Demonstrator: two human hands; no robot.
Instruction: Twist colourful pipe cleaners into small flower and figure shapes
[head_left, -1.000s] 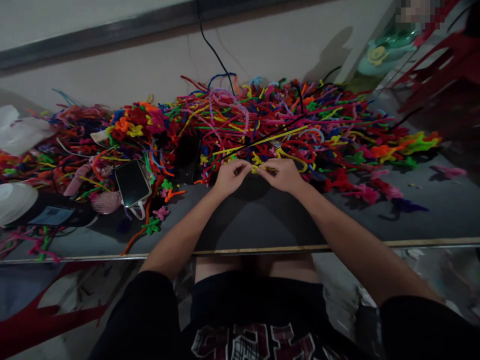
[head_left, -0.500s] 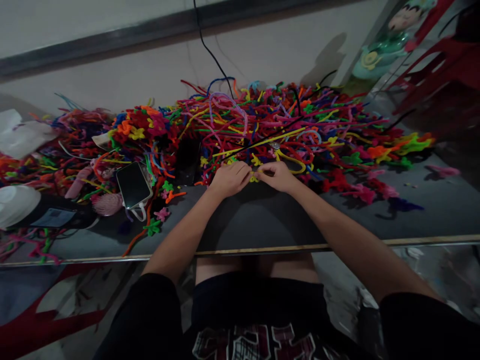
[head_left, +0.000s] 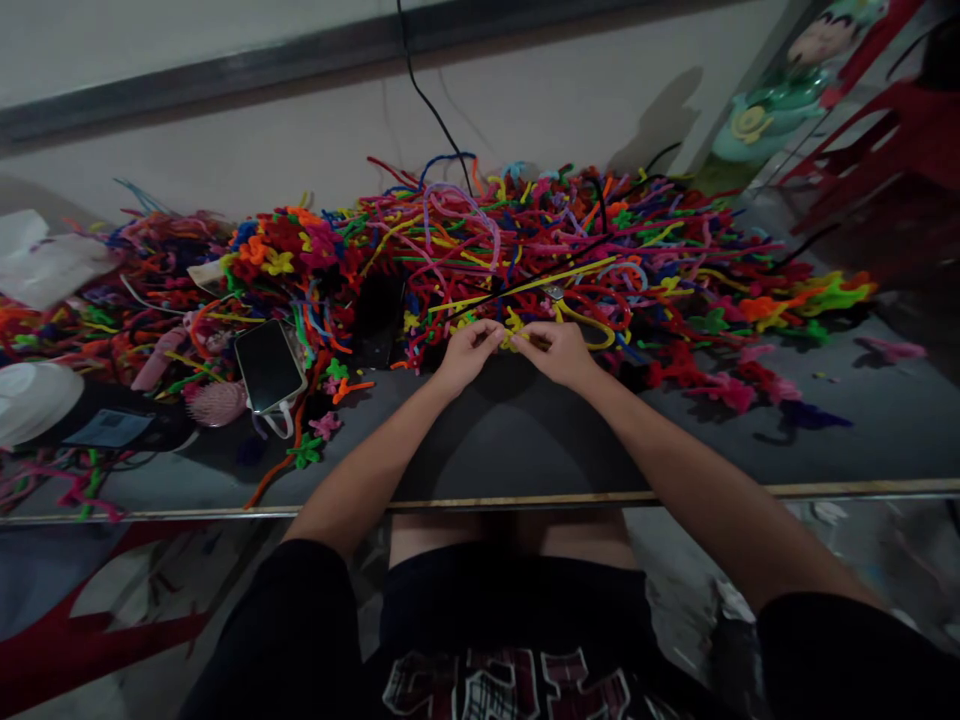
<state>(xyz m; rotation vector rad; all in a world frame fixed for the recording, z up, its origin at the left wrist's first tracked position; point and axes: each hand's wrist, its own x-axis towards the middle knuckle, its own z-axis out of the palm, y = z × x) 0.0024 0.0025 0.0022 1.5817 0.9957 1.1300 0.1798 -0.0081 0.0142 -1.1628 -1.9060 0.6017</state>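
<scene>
My left hand (head_left: 471, 355) is closed in a pinch at the near edge of a heap of pipe cleaners (head_left: 540, 240). Facing it, my right hand (head_left: 561, 352) pinches with thumb and forefinger. Between the fingertips of both hands is a small bent yellow pipe cleaner (head_left: 511, 340), partly covered by the fingers. A looped yellow strand (head_left: 600, 335) lies just right of my right hand. Straight yellow pipe cleaners (head_left: 562, 275) rest on the heap beyond my hands.
On the left lie a phone (head_left: 270, 368) with a white cable, a pink hairbrush (head_left: 216, 404) and a black bottle with a white lid (head_left: 37, 400). Twisted flower shapes (head_left: 727, 390) are scattered to the right. The table's front edge (head_left: 525, 500) runs before my lap.
My left hand has turned, so its thumb and fingertips show more openly. More of the yellow pipe cleaner shows between my hands. The view has shifted slightly.
</scene>
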